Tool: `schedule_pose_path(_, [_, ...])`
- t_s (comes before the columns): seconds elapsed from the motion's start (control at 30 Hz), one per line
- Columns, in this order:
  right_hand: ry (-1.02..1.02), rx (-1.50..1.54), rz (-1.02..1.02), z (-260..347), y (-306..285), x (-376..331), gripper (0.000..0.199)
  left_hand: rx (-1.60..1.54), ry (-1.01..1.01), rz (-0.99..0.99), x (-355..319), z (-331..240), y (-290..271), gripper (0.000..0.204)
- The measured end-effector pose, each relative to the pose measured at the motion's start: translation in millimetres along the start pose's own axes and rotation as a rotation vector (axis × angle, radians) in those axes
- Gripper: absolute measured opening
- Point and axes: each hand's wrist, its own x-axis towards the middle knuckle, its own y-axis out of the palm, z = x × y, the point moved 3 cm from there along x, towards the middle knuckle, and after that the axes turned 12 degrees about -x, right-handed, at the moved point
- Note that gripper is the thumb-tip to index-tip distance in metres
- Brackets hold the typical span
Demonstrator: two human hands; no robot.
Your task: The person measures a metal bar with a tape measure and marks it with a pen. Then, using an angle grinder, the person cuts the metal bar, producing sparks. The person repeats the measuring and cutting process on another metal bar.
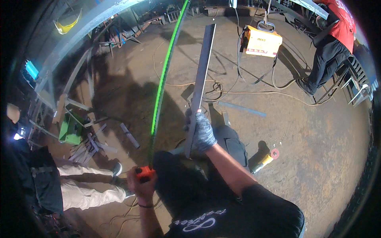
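In my left hand (139, 188) is an orange tape measure (145, 173), bare fingers closed round its case. Its bright green blade (162, 81) is pulled out and stretches far up and away from me. My right hand (204, 133), in a grey glove, grips a long flat metal bar (203, 69) close to its near end. The bar tilts upward to the right of the blade, and the two do not touch. Part of the right-hand fingers is hidden behind the bar.
A yellow welding machine (262, 41) with trailing cables (274, 93) is ahead right. A yellow angle grinder (263, 162) lies right of my knee. Metal offcuts (85, 150) and a green box (71, 130) are left. People stand left (89, 192) and far right (331, 51).
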Motion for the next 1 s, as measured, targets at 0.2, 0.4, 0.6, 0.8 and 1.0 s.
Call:
schedule_pose_path(0.2, [-0.055, 0.022, 0.034, -7, -22, 26, 0.047, -0.016, 0.03, 0.068, -29, 5, 12, 0.058])
schedule_pose_path(0.4, [-0.058, 0.09, -0.006, -6, -31, 32, 0.046, -0.021, 0.013, 0.157, -46, 5, 19, 0.058])
schedule_pose_path(0.6, [-0.011, 0.045, -0.086, 0, -32, 31, 0.039, -0.039, 0.014, 0.154, -54, 1, 28, 0.059])
schedule_pose_path(0.8, [0.022, 0.297, 0.068, 15, -9, 19, 0.048, -0.005, 0.058, 0.196, -56, 3, 40, 0.066])
schedule_pose_path(1.0, [-0.177, 0.321, -0.038, -1, -28, 30, 0.042, -0.033, 0.016, 0.213, -55, 5, 42, 0.062])
